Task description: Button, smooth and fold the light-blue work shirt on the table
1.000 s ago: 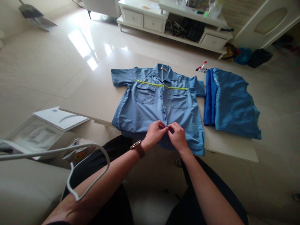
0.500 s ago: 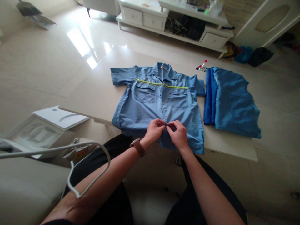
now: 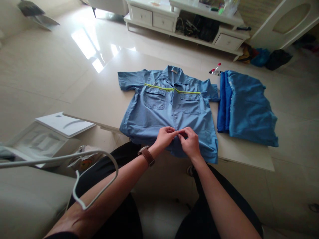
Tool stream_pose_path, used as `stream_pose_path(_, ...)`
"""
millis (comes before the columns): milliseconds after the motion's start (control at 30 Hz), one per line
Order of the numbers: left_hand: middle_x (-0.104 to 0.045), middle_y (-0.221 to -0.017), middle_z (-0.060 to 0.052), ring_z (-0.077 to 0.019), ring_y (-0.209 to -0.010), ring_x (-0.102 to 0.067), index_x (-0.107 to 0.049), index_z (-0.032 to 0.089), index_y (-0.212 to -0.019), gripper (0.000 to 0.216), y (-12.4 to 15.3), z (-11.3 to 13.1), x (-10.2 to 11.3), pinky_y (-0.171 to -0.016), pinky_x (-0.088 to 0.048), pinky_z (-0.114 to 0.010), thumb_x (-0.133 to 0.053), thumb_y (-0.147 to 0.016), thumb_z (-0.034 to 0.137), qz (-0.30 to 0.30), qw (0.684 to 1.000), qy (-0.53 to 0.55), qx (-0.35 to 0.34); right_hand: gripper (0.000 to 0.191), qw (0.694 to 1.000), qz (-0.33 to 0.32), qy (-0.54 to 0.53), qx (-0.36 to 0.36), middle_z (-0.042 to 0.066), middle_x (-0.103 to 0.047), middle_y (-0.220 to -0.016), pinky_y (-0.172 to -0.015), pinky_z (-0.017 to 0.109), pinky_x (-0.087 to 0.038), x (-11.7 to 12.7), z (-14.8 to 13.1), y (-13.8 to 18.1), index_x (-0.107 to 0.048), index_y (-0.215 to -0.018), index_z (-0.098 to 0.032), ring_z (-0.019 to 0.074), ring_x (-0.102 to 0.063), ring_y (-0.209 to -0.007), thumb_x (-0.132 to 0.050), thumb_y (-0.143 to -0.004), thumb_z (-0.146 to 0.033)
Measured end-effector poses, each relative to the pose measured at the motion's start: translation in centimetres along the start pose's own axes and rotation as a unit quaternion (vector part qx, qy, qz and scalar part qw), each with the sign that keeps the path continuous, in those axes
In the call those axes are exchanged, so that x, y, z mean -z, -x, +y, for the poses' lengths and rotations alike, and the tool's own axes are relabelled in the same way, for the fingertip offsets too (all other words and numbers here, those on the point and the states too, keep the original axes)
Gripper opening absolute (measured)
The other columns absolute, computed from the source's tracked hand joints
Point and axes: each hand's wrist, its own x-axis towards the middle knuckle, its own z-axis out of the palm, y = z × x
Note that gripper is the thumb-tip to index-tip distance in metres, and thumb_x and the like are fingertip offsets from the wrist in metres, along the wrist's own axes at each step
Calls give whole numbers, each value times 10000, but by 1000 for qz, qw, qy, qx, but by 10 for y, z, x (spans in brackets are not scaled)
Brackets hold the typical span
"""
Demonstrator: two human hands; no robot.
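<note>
A blue short-sleeved shirt [image 3: 154,116] with two chest pockets and a yellow stripe lies front up, its collar pointing away from me and its hem hanging over the near table edge. At the lower end of the front placket, my left hand [image 3: 165,137] pinches the cloth. My right hand [image 3: 189,141] pinches the same spot from the other side, the fingertips of both hands meeting. Whatever button sits between the fingers is hidden. A brown-strapped watch [image 3: 147,156] is on my left wrist.
Folded blue cloth [image 3: 251,109] is stacked right of the shirt on the pale table [image 3: 97,99]. Red-capped bottles [image 3: 217,68] stand behind it. A grey cable-like loop [image 3: 112,162] crosses over my left forearm. An open white box [image 3: 50,136] sits at left.
My left thumb has shifted slightly right, toward the right fingertips at the placket. The shirt and both arms stay almost in place.
</note>
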Motion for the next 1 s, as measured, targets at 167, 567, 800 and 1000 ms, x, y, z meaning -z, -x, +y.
stream_pose_path(167, -642, -676, 4, -93, -623, -564, -657, 143, -733, 237, 1, -4, -2, -610, -440, -227, -864, -657, 229, 14, 996, 82, 25, 91, 1000, 6, -11, 2, 43, -649, -858, -764, 320, -537, -2, -1, 0, -667, -823, -223, 201, -636, -822, -612, -894, -212)
stream_pose_path(567, -592, -639, 32, -73, -587, -502, -655, 148, -715, 220, -2, -10, -2, -602, -385, -226, -835, -593, 180, 33, 982, 177, 60, 151, 999, 20, -4, 25, 25, -616, -805, -742, 301, -500, -1, -6, 0, -601, -766, -227, 183, -607, -783, -595, -916, -240)
stream_pose_path(800, -611, -666, 31, -85, -612, -517, -639, 161, -737, 319, 1, -6, -3, -620, -391, -232, -891, -573, 266, 26, 989, 143, 25, 161, 999, 27, -3, 18, 17, -593, -785, -723, 300, -492, 0, -8, -1, -573, -744, -231, 178, -592, -758, -585, -905, -236)
stream_pose_path(1000, -647, -692, 2, -97, -623, -529, -691, 137, -760, 294, 5, 0, 0, -613, -395, -242, -888, -638, 317, 11, 997, 65, -27, 106, 999, 32, -19, -5, 29, -634, -836, -733, 295, -534, 1, -6, 2, -629, -818, -224, 180, -629, -792, -602, -911, -267)
